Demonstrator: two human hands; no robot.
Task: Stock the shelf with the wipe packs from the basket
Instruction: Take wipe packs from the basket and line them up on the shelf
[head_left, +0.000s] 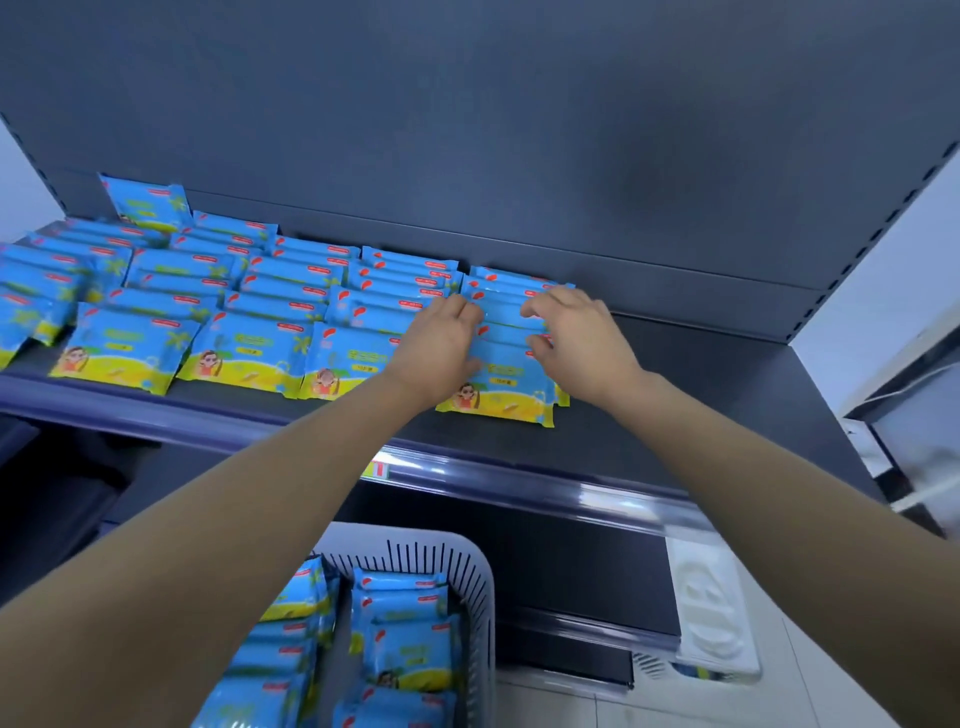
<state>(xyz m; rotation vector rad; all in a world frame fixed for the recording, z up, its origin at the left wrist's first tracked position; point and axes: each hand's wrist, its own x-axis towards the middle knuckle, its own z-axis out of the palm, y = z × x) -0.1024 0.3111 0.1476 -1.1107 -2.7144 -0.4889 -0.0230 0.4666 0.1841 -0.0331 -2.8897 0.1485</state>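
Observation:
Blue and yellow wipe packs (244, 358) lie in overlapping rows across the dark shelf (701, 395). Both my hands are on the rightmost row (506, 384). My left hand (441, 343) holds that row's left side, its fingers curled over the pack edges. My right hand (576, 338) holds the right side, with fingertips and thumb pinching a pack. Below, a white slotted basket (467, 566) contains several more wipe packs (405, 644).
The shelf's right part is bare up to a white side panel (883, 291). A dark back wall (519, 130) rises behind the rows. A shelf rail with a price tag (376, 469) runs along the front. A white moulded object (711, 613) lies at lower right.

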